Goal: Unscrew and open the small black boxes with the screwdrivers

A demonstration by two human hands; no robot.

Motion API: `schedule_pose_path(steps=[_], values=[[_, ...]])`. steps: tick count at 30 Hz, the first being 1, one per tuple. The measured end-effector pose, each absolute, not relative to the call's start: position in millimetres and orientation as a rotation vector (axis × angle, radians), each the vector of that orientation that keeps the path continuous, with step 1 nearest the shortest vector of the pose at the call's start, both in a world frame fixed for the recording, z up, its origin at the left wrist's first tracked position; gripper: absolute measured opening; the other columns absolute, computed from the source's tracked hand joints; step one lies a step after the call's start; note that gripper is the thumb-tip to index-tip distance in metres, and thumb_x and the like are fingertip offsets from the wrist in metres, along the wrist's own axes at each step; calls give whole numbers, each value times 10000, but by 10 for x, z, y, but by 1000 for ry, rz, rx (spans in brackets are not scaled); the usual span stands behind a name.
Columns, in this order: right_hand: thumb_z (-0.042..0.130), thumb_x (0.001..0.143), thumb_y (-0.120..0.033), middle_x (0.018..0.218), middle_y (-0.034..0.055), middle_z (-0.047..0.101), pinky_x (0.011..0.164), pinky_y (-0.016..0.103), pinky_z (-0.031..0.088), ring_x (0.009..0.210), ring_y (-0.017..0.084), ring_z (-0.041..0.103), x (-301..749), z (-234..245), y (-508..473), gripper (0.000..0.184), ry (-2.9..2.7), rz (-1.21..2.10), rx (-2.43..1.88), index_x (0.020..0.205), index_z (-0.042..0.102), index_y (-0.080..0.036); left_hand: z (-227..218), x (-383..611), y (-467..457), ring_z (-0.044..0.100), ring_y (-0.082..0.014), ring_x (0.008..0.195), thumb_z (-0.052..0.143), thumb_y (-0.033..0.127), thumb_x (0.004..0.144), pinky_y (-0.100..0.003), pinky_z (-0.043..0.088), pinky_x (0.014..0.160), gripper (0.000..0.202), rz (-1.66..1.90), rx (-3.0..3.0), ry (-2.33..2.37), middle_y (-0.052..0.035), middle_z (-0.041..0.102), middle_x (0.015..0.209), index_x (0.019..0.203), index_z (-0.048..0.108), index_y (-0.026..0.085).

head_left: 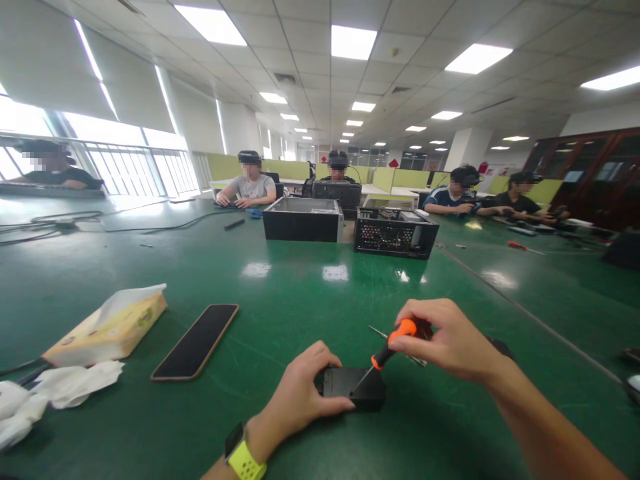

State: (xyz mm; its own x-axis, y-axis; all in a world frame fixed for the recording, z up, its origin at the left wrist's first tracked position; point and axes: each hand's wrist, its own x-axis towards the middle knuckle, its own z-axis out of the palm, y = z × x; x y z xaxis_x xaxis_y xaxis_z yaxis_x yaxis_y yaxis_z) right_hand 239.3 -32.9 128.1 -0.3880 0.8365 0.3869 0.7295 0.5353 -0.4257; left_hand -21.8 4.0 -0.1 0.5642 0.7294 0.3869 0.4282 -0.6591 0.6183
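Observation:
On the green table in front of me lies a small black rectangular box (367, 388); what kind of device it is I cannot make out. My left hand (309, 387) grips its left end, thumb along the near side and fingers round the far side. An orange and black screwdriver (383, 355) is held tilted in my right hand (445, 337), fingers wrapped round its handle. The screwdriver's tip touches the top of the box, close to my left thumb. Behind the screwdriver, a thin metal tool (377, 331) lies partly hidden on the table.
A smartphone (196, 343), a tissue pack (107, 327) and crumpled tissues (75, 383) lie to the left. Two open computer cases (303, 223) (395, 233) stand farther back. Another screwdriver (520, 247) lies at the right. Several people sit around the table (280, 300).

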Motion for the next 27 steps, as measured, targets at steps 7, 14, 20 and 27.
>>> schedule_pose_path(steps=[7,14,20,27], values=[[647,863,-368,811,7,684,616,225,420,642,113,574,2473,1345,-348,213,-2312,419,-1228,981,693,-197,9,-223,27,548,-203,796,803,534,669,-280,411,684,472,872,2342,944,-32,569,859,928,642,174],[661,845,-377,808,13,673,616,228,409,677,126,573,2436,1334,-337,208,-2285,396,-1217,942,697,-196,13,-229,20,553,-206,801,789,541,683,-284,418,690,466,877,2334,923,-34,570,863,930,644,174],[646,851,-376,751,4,649,576,224,397,626,115,545,2492,1310,-293,204,-2279,548,-1276,880,684,-178,11,-222,25,554,-203,802,817,493,668,-280,415,690,451,875,2334,933,-30,568,867,936,641,176],[678,806,-403,731,-1,625,560,227,402,618,121,528,2604,1348,-260,233,-2301,628,-1268,883,677,-183,-10,-229,44,550,-199,793,814,504,668,-277,411,682,452,867,2350,937,-26,565,856,931,644,178]])
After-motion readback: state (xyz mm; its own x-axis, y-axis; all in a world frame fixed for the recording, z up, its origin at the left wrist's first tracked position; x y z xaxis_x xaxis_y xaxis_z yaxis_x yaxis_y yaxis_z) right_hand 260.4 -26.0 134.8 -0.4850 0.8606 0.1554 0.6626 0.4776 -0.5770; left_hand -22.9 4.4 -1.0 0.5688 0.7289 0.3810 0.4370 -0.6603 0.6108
